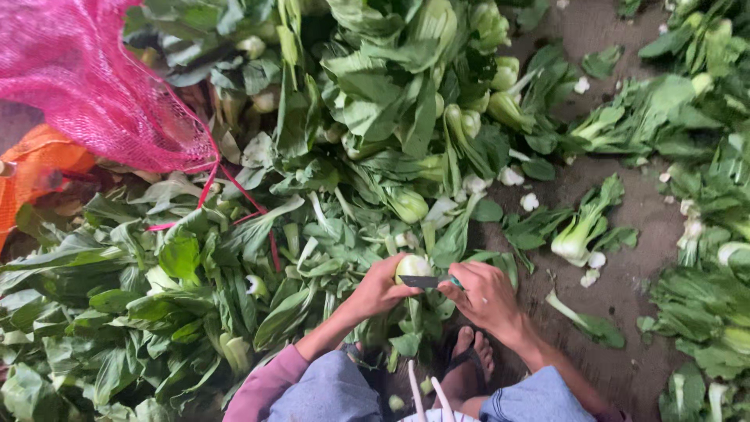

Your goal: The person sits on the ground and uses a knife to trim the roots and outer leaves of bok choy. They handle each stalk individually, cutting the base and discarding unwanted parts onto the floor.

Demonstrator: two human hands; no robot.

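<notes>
Head view, looking down on a floor point(625, 281) strewn with leafy greens. Left hand point(380, 289) closed around the pale base of a bok choy head point(412, 267), thumb and fingers wrapped on its left side. Right hand point(484, 295) just beside it, clenched on a knife point(426, 281) with a dark blade laid flat across the cut end of the bok choy head, touching it. Blue-green knife handle mostly hidden inside the fist.

Bok choy head held low at centre frame, between the two hands and above a sandalled foot point(469, 363). Base rounded, whitish-green, smooth; leaves hanging down between the knees, mostly out of sight.

Large pile of bok choy point(312, 172) spread from the left edge to the middle, dark green leaves with pale stalks, some bulbs showing. Single bok choy point(582, 230) lying apart on bare floor to the right, small white trimmed stem pieces point(530, 202) scattered near it. More greens along the right edge. Pink mesh sack point(86, 78) at upper left, partly over the pile, red cords trailing from it; orange mesh sack point(35, 168) beneath it at the left edge.
</notes>
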